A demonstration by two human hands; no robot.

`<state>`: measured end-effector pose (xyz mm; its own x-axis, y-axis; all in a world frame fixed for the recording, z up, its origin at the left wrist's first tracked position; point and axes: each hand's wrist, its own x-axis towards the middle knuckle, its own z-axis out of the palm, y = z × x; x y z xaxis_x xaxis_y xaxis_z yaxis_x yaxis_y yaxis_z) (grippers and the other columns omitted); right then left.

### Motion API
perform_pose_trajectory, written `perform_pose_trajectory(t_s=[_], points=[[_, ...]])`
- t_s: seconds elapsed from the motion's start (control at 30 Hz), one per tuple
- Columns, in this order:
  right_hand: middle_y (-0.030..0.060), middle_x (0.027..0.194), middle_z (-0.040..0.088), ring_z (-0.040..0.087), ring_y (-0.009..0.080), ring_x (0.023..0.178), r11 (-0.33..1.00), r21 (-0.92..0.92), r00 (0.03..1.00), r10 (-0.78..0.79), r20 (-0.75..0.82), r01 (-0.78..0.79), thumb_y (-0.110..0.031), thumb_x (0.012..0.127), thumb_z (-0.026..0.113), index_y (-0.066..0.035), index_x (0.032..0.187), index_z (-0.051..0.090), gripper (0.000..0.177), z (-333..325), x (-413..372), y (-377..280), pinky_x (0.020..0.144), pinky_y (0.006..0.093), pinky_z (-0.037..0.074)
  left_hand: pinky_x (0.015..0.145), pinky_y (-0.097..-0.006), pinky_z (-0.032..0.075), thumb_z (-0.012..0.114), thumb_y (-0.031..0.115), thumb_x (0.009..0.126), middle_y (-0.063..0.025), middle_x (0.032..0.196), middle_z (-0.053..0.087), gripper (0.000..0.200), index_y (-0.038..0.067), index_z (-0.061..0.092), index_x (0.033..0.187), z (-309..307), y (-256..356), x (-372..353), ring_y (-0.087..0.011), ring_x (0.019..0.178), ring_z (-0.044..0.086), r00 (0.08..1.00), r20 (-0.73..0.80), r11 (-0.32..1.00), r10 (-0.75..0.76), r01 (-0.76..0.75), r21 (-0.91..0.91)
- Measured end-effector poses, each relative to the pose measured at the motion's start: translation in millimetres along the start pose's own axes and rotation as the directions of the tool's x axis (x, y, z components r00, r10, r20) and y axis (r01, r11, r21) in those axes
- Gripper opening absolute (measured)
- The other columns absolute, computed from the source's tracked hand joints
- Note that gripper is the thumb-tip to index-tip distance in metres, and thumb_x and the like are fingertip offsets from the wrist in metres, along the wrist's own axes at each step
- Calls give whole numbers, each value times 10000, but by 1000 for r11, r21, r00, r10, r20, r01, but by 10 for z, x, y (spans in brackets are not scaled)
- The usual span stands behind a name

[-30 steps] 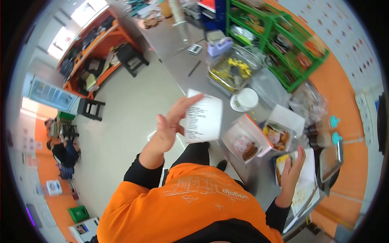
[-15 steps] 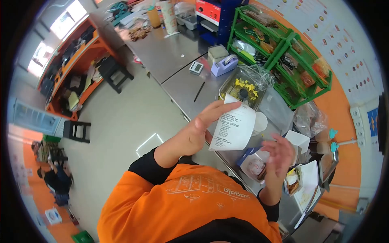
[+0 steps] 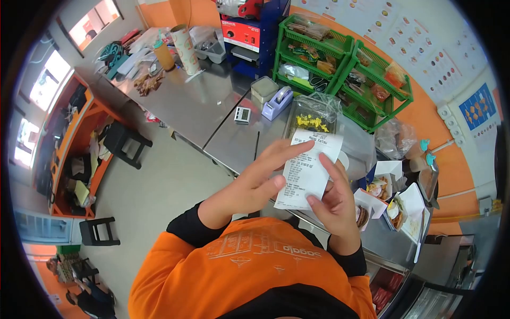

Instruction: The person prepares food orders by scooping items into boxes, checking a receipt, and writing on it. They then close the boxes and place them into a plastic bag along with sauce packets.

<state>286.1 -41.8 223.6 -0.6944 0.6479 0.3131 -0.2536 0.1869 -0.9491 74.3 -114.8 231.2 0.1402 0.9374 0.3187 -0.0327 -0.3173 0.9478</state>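
A printed paper receipt (image 3: 302, 183) is held up in front of my chest, over the steel counter's front edge. My left hand (image 3: 257, 178) grips it from the left, its index finger lying across the upper part and the thumb near the left edge. On the other side, my right hand (image 3: 338, 204) has its thumb and index finger on the front of the paper, with other fingers behind. Beyond the paper is a clear tray (image 3: 305, 109) with yellow pieces in it. Open food boxes (image 3: 378, 187) stand right of my right hand.
On the steel counter (image 3: 215, 114) are a purple tape dispenser (image 3: 277, 103), a timer (image 3: 243, 115) and a black pen (image 3: 257, 143). Green basket racks (image 3: 340, 64) line the back. Black stools (image 3: 98, 231) stand on the floor at left, with people sitting further off.
My right hand has moved up and left from beside the boxes and taken hold of the receipt. The receipt is now straighter and flatter. The camera view has shifted.
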Motion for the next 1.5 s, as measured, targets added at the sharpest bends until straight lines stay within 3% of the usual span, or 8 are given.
perform_pose_trajectory(t_s=[0.1,0.2,1.1,1.3,1.33,1.37,1.43,1.5], points=[[142,1526,322,495,246,1340,1000,-7,1000,-15,5,15,168,825,599,19,1510,361,741,63,98,-31,1023,336,479,910,-330,483,575,113,952,-117,1287,447,580,98,421,1511,-70,-57,-77,-225,1161,531,996,-30,997,83,-82,3],[143,1525,319,489,248,1346,999,-24,1000,-24,-5,24,169,823,593,18,1513,355,745,124,146,-18,1022,336,479,788,-270,554,588,-98,852,-94,1333,408,718,112,404,1514,-49,49,-164,-180,1062,568,992,-109,979,-64,42,-198],[144,1542,287,493,251,1336,995,-94,998,-47,-36,44,182,803,587,-7,1524,359,780,82,296,-116,1023,322,471,696,-185,554,599,-162,756,-85,1393,369,802,101,430,1495,-248,127,58,-82,908,543,998,-34,996,-56,58,69],[125,1549,296,610,155,1074,995,43,991,95,-96,-91,141,860,585,-21,1560,264,787,-87,298,68,889,299,511,695,-223,580,648,-104,762,-92,1416,394,794,146,449,1488,-337,36,140,-93,869,556,992,-93,978,-85,101,182],[109,1536,326,598,118,924,996,-69,994,57,-93,-64,102,887,605,-37,1579,203,813,-224,333,115,799,277,499,686,-224,577,646,-115,756,-91,1433,380,794,139,452,1484,-372,-53,143,-84,875,572,989,-114,981,-93,111,158],[119,1421,482,595,110,838,986,-142,967,46,-250,-84,34,896,656,-23,1487,381,654,-325,367,222,728,282,499,685,-224,577,643,-122,757,-91,1439,373,794,135,451,1483,-408,-103,153,-81,873,575,985,-130,980,-110,130,151],[126,1207,631,603,110,766,713,-655,950,48,-309,-249,-35,910,679,-9,1276,559,386,-868,474,280,664,285,499,682,-222,577,638,-137,758,-91,1449,360,794,128,449,1483,-479,-184,152,-74,870,581,972,-178,974,-154,179,137],[125,1013,678,631,127,731,611,-734,934,25,-357,-297,-80,928,670,-8,1089,617,185,-1612,602,512,632,300,512,683,-212,577,632,-157,759,-95,1458,341,799,114,441,1486,-532,-251,146,-68,869,590,968,-215,975,-132,165,146]])
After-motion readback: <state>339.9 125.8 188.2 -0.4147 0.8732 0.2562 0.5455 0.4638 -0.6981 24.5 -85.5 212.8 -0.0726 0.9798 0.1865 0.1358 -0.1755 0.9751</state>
